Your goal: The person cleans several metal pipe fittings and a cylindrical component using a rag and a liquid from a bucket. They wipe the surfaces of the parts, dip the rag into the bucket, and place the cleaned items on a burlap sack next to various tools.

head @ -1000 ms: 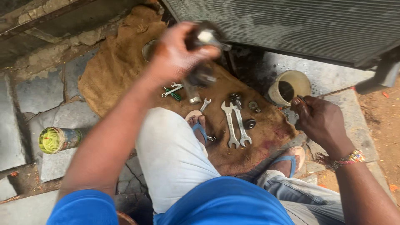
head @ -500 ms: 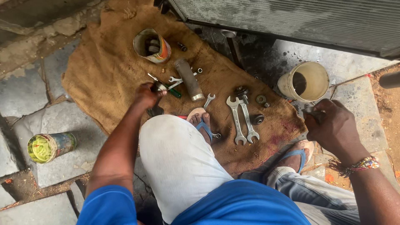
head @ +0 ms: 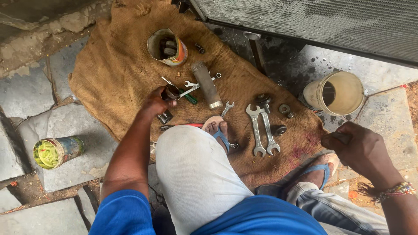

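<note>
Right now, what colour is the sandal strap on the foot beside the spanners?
Blue strap, head view.

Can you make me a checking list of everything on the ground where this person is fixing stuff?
Surface: brown sackcloth spread over stone slabs.
Job's things: left hand on a small dark metal part; right hand closed near the cloth's edge, contents unclear.
Clutter: grey cylinder, two big spanners, small spanner, green-handled screwdriver, tin of parts, cream bucket, can with green inside, loose nuts.
Grippers: nothing seen; bare hands only.
Cables: nothing seen.
Surroundings: finned metal radiator above.
</note>
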